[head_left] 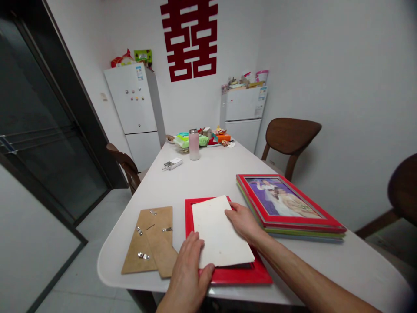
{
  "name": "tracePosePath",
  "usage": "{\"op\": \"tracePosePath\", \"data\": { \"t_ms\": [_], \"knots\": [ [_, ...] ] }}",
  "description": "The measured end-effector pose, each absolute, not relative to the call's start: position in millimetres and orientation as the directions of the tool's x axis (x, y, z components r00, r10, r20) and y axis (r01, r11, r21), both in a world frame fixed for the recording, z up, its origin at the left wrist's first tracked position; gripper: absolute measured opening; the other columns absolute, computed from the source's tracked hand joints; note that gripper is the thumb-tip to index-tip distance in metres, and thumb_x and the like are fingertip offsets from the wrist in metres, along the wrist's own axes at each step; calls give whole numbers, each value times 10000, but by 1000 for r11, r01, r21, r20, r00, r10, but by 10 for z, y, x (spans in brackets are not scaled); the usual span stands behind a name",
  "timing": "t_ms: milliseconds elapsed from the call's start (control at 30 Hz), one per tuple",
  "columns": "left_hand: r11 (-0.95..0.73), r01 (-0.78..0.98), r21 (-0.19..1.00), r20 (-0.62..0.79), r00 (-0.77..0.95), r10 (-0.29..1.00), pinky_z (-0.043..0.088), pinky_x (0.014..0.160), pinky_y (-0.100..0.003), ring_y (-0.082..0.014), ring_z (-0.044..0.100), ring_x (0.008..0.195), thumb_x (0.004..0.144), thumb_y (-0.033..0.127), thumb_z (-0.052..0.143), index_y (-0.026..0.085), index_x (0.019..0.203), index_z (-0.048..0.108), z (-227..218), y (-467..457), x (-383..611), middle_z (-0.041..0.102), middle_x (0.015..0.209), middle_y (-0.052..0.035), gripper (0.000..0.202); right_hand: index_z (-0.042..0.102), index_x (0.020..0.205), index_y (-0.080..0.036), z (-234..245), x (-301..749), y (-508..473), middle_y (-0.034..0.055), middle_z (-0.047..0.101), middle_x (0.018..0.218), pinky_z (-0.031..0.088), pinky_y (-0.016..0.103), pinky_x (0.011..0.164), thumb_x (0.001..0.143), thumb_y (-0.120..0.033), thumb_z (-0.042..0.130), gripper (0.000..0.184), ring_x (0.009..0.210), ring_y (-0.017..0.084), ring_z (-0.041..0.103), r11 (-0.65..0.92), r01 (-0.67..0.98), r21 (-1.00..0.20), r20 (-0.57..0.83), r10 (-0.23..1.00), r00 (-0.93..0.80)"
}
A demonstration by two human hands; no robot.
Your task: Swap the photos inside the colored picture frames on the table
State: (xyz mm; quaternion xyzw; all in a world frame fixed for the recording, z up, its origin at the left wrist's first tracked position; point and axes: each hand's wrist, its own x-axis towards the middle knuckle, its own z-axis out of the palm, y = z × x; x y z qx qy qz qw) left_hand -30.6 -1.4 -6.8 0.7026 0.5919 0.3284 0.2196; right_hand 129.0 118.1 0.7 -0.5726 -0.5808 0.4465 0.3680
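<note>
Gripping white card [218, 234], right fingers [237, 208]; left fingers [193, 242] perhaps just touching; long axis away, slightly leftward.

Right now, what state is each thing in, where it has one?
Sheet, askew over red frame
Red frame, flat, partly covered
Left hand, touching sheet
Right hand, touching sheet
Backboard, flat, clips up
Frame stack, top one face up
Bottle, upright, capped
Device, lying flat
Left fridge, shut
Right fridge, shut
</note>
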Motion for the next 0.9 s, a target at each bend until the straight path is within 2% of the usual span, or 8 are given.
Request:
{"op": "tracePosePath", "data": {
  "t_ms": [233,300,400,467,567,667,800,900],
  "knots": [
    [-247,740,626,225,132,966,273,962,-462,-289,320,1176,700,223,512,116,1080,525,-83,-20,-298,433,1232,-155,395,544,991,-103,66,1281,1155,118,606,887,363,297,702,673,-213,434,354,804,218,542,81,624,-777,64,997,-50],
    [-236,748,620,214,129,968,266,961,-474,-296,318,1176,695,231,520,130,1073,535,-83,-12,-286,440,1228,-147,392,530,1004,-100,84,1275,1116,134,580,910,342,316,726,700,-249,429,353,843,233,516,116,772,-625,113,992,-57],
    [-220,763,608,192,128,973,257,962,-480,-299,308,1181,695,239,516,135,1074,538,-77,5,-271,438,1231,-141,393,526,993,-100,46,1266,1065,149,543,933,323,343,739,741,-313,402,352,893,253,472,144,933,-330,187,979,-85],
    [-224,780,584,186,139,973,259,963,-475,-303,305,1181,702,242,506,120,1079,536,-70,13,-265,436,1230,-150,397,501,1037,-112,-12,1262,1044,154,504,1020,308,366,755,749,-337,402,379,947,269,431,144,957,-254,225,971,-86],
    [-234,813,533,181,160,970,261,964,-466,-309,307,1178,716,241,486,84,1097,522,-62,13,-262,427,1229,-174,413,399,1165,-126,-100,1261,1037,156,405,1180,286,401,782,759,-357,393,468,1024,285,375,149,959,-241,249,965,-87],
    [-240,827,509,179,172,969,259,967,-460,-309,307,1179,720,238,483,79,1106,514,-68,4,-265,426,1229,-177,419,363,1201,-115,-141,1269,1040,170,349,1242,267,442,808,766,-389,377,514,1075,303,337,156,953,-258,217,971,-101],
    [-260,799,542,213,169,962,263,966,-459,-303,316,1175,711,226,495,104,1107,515,-93,-5,-277,427,1232,-163,414,377,1202,-130,-129,1305,1031,172,318,1276,262,459,832,769,-370,377,496,1124,301,307,165,932,-322,188,976,-108],
    [-278,788,549,232,176,957,260,965,-468,-300,300,1184,714,203,486,105,1115,507,-97,-8,-291,397,1254,-162,413,474,1124,-156,-105,1338,1029,142,374,1246,280,417,847,758,-293,398,398,1109,264,347,182,894,-409,207,973,-103]
  ]
}}
